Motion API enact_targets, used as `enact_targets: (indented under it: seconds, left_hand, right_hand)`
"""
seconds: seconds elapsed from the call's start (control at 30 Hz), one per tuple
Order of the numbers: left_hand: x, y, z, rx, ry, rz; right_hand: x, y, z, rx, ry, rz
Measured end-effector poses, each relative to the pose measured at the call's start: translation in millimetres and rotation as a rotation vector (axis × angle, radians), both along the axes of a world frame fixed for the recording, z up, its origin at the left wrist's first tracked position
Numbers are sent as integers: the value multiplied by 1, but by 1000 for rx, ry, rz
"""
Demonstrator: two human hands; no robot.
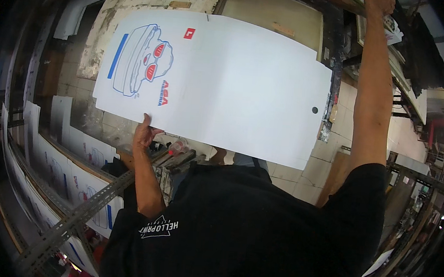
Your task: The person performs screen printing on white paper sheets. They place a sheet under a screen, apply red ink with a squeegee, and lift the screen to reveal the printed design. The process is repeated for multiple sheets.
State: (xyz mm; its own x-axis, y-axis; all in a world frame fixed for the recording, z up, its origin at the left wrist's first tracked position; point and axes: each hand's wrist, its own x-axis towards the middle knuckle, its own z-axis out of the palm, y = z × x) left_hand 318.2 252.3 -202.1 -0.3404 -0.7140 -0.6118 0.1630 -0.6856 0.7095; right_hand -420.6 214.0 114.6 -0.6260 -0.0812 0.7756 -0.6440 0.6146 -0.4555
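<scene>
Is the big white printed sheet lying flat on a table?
No, the left hand holds the big white printed sheet up by its lower edge.

One view only: head-worn wide fisheye, the left camera of a side-by-side pair, so no second view to compare overlap with. It looks down and forward over the person's own chest; the black shirt [245, 230] fills the lower middle, very near the lens. Both forearms enter from below: left hand [143, 131] at centre-left, close; right arm stretched up to the top right, right hand [379, 2] cut by the frame's upper edge. A large white printed sheet [227, 81] sits mid-frame at arm's length, facing the camera. Tiled floor [337, 148] shows beyond it. Straight edges bend near the rim; a metal rack [78, 215] curves along the lower left. Dark vignette rings the picture.
</scene>
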Motion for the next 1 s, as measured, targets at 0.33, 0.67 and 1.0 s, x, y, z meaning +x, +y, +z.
enact_targets:
  seconds: [0.33, 0.67, 1.0]
  left_hand:
    - [-34, 16, -10, -9, 60, 172]
    - [-45, 17, -4, 34, -59, 196]
    - [-52, 6, 6, 32, -278, 102]
  right_hand:
    - [-11, -11, 5, 5, 29, -66]
    - [-3, -13, 20, -14, 11, -41]
    - [0, -10, 20, -13, 11, -7]
